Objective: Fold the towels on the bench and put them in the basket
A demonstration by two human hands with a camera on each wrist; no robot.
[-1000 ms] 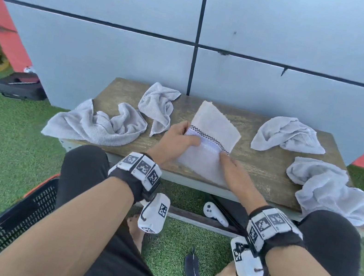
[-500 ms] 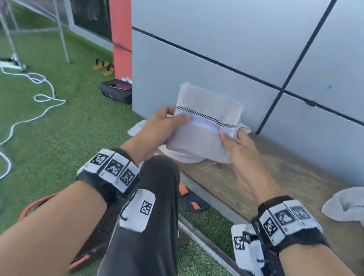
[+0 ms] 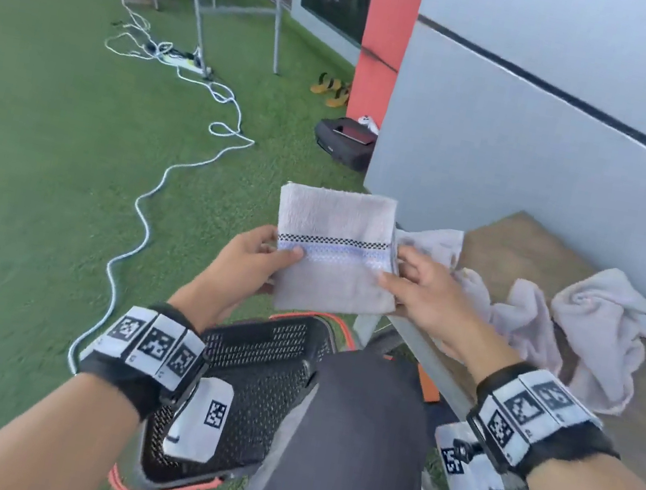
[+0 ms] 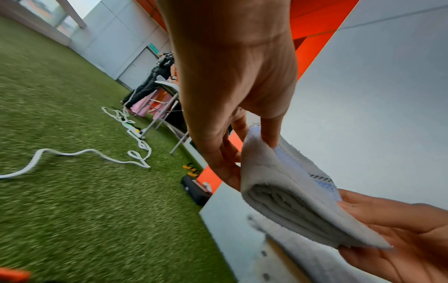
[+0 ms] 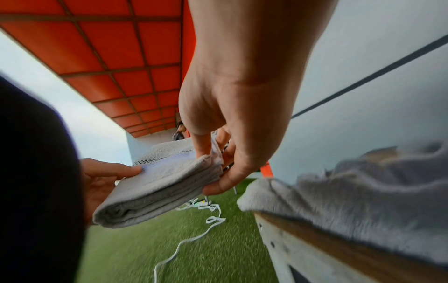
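Folded towel (image 3: 333,251) above basket (image 3: 252,344), both hands

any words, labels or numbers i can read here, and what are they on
No readable words or numbers.
Wristbands: black-and-white square marker patterns only, no letters.
Green sign on the far wall: too small and blurred to read.
Folded towel: a woven checkered band, no text.

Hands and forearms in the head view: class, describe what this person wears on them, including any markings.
Both forearms are bare, without sleeves. Each wrist carries a black band topped with white square tags printed with black pixel-like codes. A white camera pod with one such code hangs beneath each wrist. The left hand and right hand are ungloved.
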